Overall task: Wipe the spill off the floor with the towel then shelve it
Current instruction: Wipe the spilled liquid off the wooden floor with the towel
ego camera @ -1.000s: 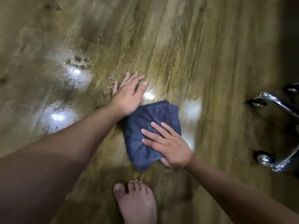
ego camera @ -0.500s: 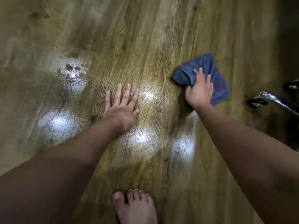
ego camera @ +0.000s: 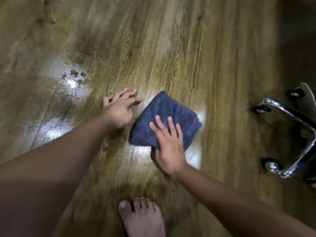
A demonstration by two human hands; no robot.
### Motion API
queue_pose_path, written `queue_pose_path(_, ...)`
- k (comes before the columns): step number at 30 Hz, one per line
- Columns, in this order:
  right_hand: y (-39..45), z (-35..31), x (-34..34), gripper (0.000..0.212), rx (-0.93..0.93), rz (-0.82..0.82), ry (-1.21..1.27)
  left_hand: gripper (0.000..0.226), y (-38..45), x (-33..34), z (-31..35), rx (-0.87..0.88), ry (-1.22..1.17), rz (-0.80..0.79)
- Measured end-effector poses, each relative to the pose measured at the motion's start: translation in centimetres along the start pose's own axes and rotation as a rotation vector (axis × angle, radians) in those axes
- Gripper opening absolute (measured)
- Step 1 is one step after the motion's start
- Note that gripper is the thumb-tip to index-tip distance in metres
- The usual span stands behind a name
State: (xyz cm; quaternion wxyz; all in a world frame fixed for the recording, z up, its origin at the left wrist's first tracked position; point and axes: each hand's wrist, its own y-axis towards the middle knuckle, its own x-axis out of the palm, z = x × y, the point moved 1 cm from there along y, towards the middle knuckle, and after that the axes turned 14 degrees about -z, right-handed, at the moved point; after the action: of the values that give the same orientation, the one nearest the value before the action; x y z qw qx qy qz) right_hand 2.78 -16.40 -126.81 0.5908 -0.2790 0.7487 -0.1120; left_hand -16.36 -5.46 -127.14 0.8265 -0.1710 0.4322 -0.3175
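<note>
A folded dark blue towel (ego camera: 169,115) lies flat on the wooden floor (ego camera: 188,40) in the middle of the view. My right hand (ego camera: 168,144) presses down on its near edge with straight, spread fingers. My left hand (ego camera: 119,108) rests on the bare floor just left of the towel, its fingers spread and slightly blurred. Water drops and a wet sheen of the spill (ego camera: 75,79) show on the boards to the far left of the left hand.
A chrome chair base (ego camera: 290,120) with black casters stands at the right edge, close to the towel. My bare foot (ego camera: 142,218) is planted at the bottom centre. Bright light patches glare off the floor.
My right hand has swept the towel back from the far right toward the centre, next to my left hand. The left hand has shifted slightly on the floor.
</note>
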Motion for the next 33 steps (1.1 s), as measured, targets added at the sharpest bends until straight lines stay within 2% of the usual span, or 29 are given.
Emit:
queue_pose_path(2, -2.1, -2.1, 1.4, 0.081, -0.099, -0.079, 0.007, 0.043, 0.5, -1.1, -0.6, -0.015, -0.032, -0.007)
queue_pose_path(4, -4.2, -4.3, 2.0, 0.086, -0.195, -0.173, 0.084, 0.034, 1.1, -2.0, -1.1, -0.013, -0.170, -0.061)
queue_pose_path(6, -5.5, -6.5, 2.0, 0.080, -0.266, -0.270, 0.295, 0.029, 1.1, -3.0, -1.0, -0.001, -0.413, -0.123)
queue_pose_path(8, -6.4, -9.2, 0.8, 0.066, -0.304, -0.367, 0.690, 0.033, 0.7, -4.2, -0.8, -0.021, -0.471, -0.203)
queue_pose_path(11, -6.7, -10.2, -3.0, 0.040, -0.138, -0.494, 1.321, 0.051, -0.4, -6.4, -1.2, -0.029, -0.388, -0.278)
queue_pose_path(14, -5.3, -6.4, -6.9, 0.025, -0.013, -0.572, 1.466, 0.066, -0.5, -7.8, -2.6, -0.060, -0.517, -0.248)
queue_pose_path(15, -4.4, -4.6, -8.0, 0.023, 0.019, -0.557, 1.448, 0.068, -0.6, -8.0, -2.8, -0.062, -0.573, -0.231)
queue_pose_path(17, -2.1, -1.0, -9.3, 0.024, 0.149, -0.381, 1.334, 0.067, -0.4, -7.8, -3.2, -0.078, -0.620, -0.207)
queue_pose_path(20, 0.7, 3.5, -10.2, 0.028, 0.322, 0.100, 0.911, 0.070, -0.5, -6.9, -3.5, -0.077, -0.514, -0.253)
queue_pose_path(22, 0.9, 4.3, -10.6, 0.035, 0.264, 0.378, 0.541, 0.088, -1.0, -6.4, -3.1, -0.094, -0.378, -0.306)
queue_pose_path(23, 0.6, 4.0, -10.1, 0.041, 0.189, 0.408, 0.386, 0.087, -1.1, -6.1, -2.9, -0.087, -0.323, -0.329)
queue_pose_path(25, -0.2, 1.3, -7.9, 0.061, 0.085, 0.238, 0.134, 0.065, -1.5, -4.7, -2.3, -0.076, -0.169, -0.381)
queue_pose_path(27, 0.0, -1.1, -4.3, 0.084, 0.095, -0.022, -0.082, 0.061, -1.4, -2.7, -2.0, -0.059, 0.038, -0.407)
queue_pose_path(28, 0.2, -1.8, -2.3, 0.092, 0.101, -0.090, -0.158, 0.062, -1.1, -1.5, -2.2, -0.059, 0.129, -0.406)
queue_pose_path(30, 1.0, -2.4, 0.4, 0.100, 0.116, -0.109, -0.248, 0.062, -0.7, -0.1, -2.2, -0.115, 0.220, -0.359)
queue_pose_path(33, 2.1, -1.4, 1.2, 0.100, 0.135, -0.046, -0.252, 0.062, -0.3, 0.4, -2.1, -0.141, 0.229, -0.347)
